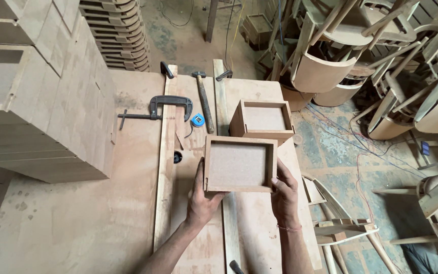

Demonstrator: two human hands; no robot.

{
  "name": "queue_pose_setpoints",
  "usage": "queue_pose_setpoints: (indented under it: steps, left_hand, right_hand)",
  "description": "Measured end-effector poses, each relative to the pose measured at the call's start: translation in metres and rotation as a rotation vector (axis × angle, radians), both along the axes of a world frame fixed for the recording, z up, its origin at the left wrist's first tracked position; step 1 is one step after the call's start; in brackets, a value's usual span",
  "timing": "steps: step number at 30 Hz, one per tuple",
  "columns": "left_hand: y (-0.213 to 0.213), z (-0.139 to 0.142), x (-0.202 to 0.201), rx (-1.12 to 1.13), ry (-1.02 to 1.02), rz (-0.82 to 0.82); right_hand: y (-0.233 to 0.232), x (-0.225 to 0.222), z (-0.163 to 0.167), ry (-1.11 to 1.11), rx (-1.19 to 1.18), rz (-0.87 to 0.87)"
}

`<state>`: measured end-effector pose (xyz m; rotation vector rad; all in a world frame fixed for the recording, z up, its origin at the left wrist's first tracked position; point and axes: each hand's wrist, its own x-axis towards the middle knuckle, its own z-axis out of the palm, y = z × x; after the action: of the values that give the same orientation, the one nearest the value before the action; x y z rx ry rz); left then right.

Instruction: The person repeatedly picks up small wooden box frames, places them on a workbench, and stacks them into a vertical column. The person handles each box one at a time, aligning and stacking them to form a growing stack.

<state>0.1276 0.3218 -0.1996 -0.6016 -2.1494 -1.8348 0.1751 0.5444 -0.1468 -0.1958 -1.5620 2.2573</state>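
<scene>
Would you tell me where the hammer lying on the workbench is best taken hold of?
Probably by the wooden handle of the hammer, near its lower end. It lies flat, head pointing away, handle end toward the person beside the blue tape measure. Come from above; the right hand and left hand now hold a box.

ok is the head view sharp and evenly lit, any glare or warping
Head view: soft, even light, no glare; the wooden box between the left hand and right hand is sharp; wide-lens bending shows at the edges, on the stacked boxes.
</scene>
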Motion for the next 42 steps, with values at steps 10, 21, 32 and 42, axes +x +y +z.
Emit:
queue_pose_setpoints:
  steps: [10, 21, 32, 42]
  left_hand:
    - [0.108, 0.006, -0.082, -0.009, 0.091, 0.057]
    - [0.196, 0.016, -0.161, -0.22, -0.255, 0.023]
    - [0.201, 0.002, -0.176, -0.175, -0.15, 0.031]
    - [0.169, 0.02, -0.151, -0.123, -0.052, 0.061]
  right_hand:
    - [0.075, -0.1, 0.027, -0.153, 0.501, -0.172]
    - [0.162, -0.181, 0.017, -0.209, 0.627, -0.191]
    - [0.17, -0.197, 0.005, -0.272, 0.643, -0.239]
    - [0.157, -0.177, 0.017, -0.298, 0.498, -0.137]
